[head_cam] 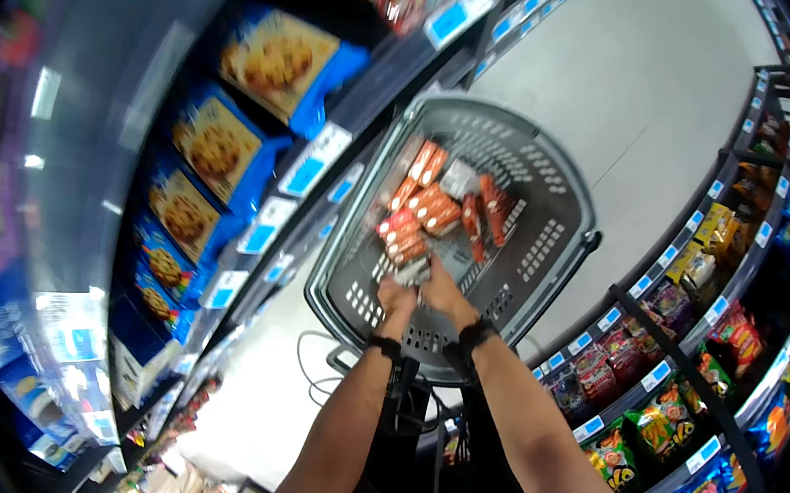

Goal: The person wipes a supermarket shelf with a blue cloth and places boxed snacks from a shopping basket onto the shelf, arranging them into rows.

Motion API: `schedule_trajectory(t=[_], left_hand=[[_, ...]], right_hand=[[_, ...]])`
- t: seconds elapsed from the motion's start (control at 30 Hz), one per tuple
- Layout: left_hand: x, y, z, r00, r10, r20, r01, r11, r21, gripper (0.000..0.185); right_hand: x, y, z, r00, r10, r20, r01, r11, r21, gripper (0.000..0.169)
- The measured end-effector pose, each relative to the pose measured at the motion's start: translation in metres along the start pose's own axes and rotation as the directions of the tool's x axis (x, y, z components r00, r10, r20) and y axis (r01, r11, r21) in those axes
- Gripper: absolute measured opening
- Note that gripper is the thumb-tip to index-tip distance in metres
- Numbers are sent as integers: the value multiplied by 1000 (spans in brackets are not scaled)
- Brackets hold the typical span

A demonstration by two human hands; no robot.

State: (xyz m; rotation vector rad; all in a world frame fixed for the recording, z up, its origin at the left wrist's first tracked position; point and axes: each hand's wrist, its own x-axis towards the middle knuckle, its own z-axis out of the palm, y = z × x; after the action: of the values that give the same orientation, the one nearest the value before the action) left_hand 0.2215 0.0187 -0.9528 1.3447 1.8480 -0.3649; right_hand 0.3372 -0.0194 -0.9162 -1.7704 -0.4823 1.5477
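Note:
Both of my hands reach down into a dark grey plastic shopping basket (565, 167) with slotted walls. Between them is a small pale packet (412, 272), blurred, with its lower end hidden by my fingers. My left hand (397, 298) grips it from the left and my right hand (442, 290) from the right. Just beyond my fingers lie several orange-red snack packs (436, 207) in a loose pile. A grey-white pack (459, 179) rests behind them, and dark red packs (494, 210) lie to the right on the basket floor.
Left, close by, shelves hold blue cookie packs (217, 142) above a rail of price tags (305, 167). Curving along the right is a rack of chip bags (660, 419). Pale floor (632, 91) runs ahead between them. A thin black cable (314, 361) loops near the basket's near edge.

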Motion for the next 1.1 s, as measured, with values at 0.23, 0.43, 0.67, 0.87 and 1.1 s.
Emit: schedule_trajectory(t=[0.23,0.43,0.67,0.87,1.1], left_hand=[[-100,97,-119,860,499,-113,-496,867,56,33],[-276,221,-320,650,744,154,-704,666,-245,32],[-485,271,-491,472,877,88,-655,416,-630,18],[-563,289,-556,389,916,-99,-753,254,-608,24],[-635,292,-626,213,932,-292,-911,82,-404,30]], right_hand=[[-106,-138,-59,935,-265,-237,216,953,-213,59],[-242,-330,-152,814,-567,-129,481,781,-397,34],[-439,-540,-195,779,-624,64,620,752,-222,28],[-512,-632,-188,667,-737,111,745,656,-120,24],[-573,-714,-167,537,-838,94,836,544,71,28]])
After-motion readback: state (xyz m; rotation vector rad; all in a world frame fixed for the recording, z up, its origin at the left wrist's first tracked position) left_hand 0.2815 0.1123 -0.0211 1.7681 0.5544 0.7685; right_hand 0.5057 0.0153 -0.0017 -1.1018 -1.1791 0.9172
